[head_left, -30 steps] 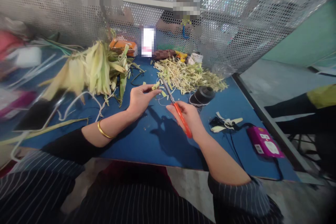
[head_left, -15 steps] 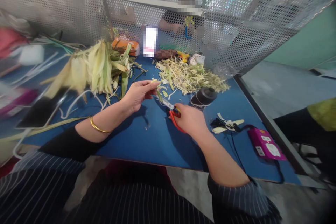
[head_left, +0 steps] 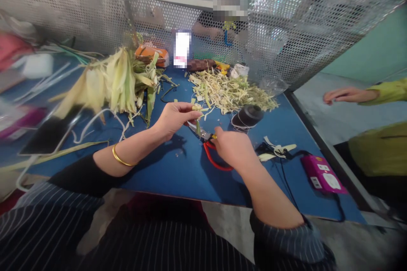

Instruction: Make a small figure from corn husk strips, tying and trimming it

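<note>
My left hand [head_left: 178, 119] pinches a small piece of corn husk [head_left: 197, 107] between thumb and fingers over the middle of the blue table. Red-handled scissors [head_left: 208, 146] are gripped in my right hand [head_left: 233, 146], their handle loops wide apart. The blades point up and left, and a green strip of the husk hangs at them, just under my left fingers. Beyond my hands lies a heap of cut husk scraps [head_left: 225, 89]. A black spool of thread [head_left: 249, 116] stands to the right, close to my right hand.
Long corn husks [head_left: 117, 80] are bunched at the left, near a dark phone-like slab [head_left: 51, 131]. A lit phone [head_left: 182, 46] leans at the back against a perforated metal screen [head_left: 270, 21]. On the right are a magenta power strip [head_left: 322, 173] and a co-worker's hand [head_left: 346, 94].
My left hand has shifted slightly right and down with the husk. The scissors' handles have spread farther apart. A co-worker's arm has come into view at the right.
</note>
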{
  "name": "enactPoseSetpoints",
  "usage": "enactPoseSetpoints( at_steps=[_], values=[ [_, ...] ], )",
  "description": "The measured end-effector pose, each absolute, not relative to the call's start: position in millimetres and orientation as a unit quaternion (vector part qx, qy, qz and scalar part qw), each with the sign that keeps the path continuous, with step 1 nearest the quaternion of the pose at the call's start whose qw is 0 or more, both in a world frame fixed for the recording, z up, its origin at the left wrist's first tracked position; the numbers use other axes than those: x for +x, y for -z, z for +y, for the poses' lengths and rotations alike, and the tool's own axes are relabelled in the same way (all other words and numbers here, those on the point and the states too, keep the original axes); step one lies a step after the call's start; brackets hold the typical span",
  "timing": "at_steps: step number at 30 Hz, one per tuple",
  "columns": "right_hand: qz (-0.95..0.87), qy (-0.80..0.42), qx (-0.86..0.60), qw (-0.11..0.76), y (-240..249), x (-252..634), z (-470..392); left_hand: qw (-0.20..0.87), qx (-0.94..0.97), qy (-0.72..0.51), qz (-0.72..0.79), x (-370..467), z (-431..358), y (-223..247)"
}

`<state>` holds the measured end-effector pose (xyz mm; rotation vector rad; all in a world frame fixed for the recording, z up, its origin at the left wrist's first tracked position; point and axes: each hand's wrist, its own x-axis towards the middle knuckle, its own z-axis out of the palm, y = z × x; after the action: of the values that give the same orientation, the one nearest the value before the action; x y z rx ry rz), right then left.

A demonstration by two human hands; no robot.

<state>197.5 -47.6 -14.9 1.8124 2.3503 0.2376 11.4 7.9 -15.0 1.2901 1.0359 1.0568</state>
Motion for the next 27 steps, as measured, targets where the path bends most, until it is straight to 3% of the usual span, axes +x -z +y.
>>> enactPoseSetpoints(
  at_steps=[2, 4, 7, 9, 13, 27],
  values=[
    [0.773, -0.082, 0.629, 0.028, 14.6, 198.1, -48.4, 0.55, 0.563, -0.438, 0.435, 11.7, 6.6, 14.3],
    [0.768, -0.04, 0.633, -0.09, 14.1, 198.8, -47.8, 0.554, 0.572, -0.421, 0.434, 12.2, 5.2, 13.9],
    [0.745, 0.148, 0.589, -0.275, 18.0, 196.5, -44.1, 0.567, 0.578, -0.398, 0.431, 13.4, 3.2, 15.3],
    [0.705, 0.273, 0.564, -0.331, 23.9, 192.4, -41.0, 0.571, 0.586, -0.392, 0.421, 14.2, 2.4, 17.8],
    [0.66, 0.345, 0.548, -0.38, 34.1, 184.4, -38.4, 0.581, 0.586, -0.383, 0.416, 15.2, 2.5, 23.7],
    [0.713, 0.272, 0.525, -0.377, 32.3, 182.2, -41.3, 0.58, 0.567, -0.388, 0.437, 16.5, 2.1, 23.8]
  ],
)
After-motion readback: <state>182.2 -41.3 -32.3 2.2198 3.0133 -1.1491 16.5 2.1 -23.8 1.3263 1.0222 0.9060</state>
